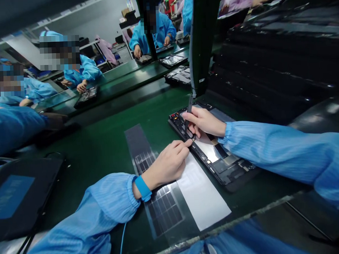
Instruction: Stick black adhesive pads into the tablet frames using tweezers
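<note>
Pinches a slim dark tool (190,103) between thumb and fingers of the right hand (206,120), tip directed down at the near-left part of an opened tablet-like device (232,166). Curls most fingers of the left hand (170,162), with the index finger extended to the same edge of the device, near the tool tip. Cannot tell contact from a narrow gap at that fingertip, nor any pinched part. Wears a blue band (143,188) at the left wrist.

Note the device lying face up, interior exposed, on the green surface (95,144), beneath the right hand. Note, just beside it and to the left, a white sheet (205,198), and next to that a clear film (164,208) with a grid of dark rectangles, partly under the left hand and wrist.

Find at far left a black case-like item (46,183) with a blue label (13,195); at right, a tall dark stack (267,68). Observe across the line, at another green bench (114,79), people in blue garments, with hands at similar opened devices (87,95)
</note>
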A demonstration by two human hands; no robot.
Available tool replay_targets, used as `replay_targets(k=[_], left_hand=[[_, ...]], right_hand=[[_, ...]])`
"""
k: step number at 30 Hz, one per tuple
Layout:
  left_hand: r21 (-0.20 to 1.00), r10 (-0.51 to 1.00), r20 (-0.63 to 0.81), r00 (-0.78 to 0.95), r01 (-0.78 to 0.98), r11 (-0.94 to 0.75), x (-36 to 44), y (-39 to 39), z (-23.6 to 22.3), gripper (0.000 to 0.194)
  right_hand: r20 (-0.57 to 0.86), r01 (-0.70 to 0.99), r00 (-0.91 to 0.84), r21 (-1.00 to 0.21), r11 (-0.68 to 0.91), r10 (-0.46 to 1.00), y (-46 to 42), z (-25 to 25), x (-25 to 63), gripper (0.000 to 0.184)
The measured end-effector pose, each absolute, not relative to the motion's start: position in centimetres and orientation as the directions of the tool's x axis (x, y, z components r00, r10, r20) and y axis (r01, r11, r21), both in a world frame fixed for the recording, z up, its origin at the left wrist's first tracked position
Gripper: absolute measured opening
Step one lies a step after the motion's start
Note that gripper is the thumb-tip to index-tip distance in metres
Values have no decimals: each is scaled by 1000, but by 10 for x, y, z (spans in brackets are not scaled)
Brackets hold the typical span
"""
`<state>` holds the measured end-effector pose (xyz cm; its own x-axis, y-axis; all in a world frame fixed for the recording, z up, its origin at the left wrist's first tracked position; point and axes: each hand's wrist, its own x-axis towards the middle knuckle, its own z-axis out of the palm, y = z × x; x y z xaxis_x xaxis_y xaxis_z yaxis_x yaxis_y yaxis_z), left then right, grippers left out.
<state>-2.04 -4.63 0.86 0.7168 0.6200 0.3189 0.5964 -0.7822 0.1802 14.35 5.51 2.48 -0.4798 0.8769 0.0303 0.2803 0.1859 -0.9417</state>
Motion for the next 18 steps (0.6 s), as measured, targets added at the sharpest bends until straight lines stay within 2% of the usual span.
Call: replay_targets(k=[3,7,12,15,18], left_hand=[[200,599,332,728,567,-799,-18,-53,9,13],[301,691,353,631,622,-723,-19,-57,10,14],[379,779,295,554,681,-627,-19,-55,9,12],[468,810,272,519,664,-583,-15,-57,6,10],[580,849,233,475,632,-513,-4,-68,7,16]], right_hand=[[17,272,-471,-948,163,882,56,22,144,21],[-2,255,-467,-958,133,884,57,21,143,21],[-13,262,-461,-957,123,888,56,23,142,20],[-15,269,-467,-955,125,884,55,26,142,20],[-14,277,-466,-952,131,885,55,26,142,21]])
